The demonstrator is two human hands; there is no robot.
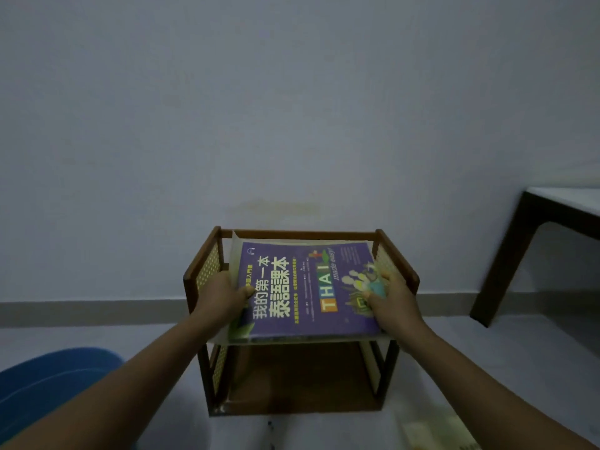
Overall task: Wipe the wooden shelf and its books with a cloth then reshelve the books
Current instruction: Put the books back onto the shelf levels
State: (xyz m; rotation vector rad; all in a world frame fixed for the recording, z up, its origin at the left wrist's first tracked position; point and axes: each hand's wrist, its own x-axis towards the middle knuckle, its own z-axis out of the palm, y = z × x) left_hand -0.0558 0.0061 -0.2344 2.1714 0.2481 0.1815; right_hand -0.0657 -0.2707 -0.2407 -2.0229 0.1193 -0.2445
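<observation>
On top of the wooden shelf, both arms reach out; left hand and right hand pinch the purple book by its sides.

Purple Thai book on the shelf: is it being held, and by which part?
Yes. The left hand grips the purple book at its left edge, the right hand at its right edge, thumbs on the cover, over the wooden shelf.

Left hand: you grip the purple book at its left edge, thumb on the cover.
Right hand: you hold its right edge.
Book: flat between your fingers, on the wooden shelf top tier.
Pale book: on the floor, nearer you than your right fingers.
</observation>
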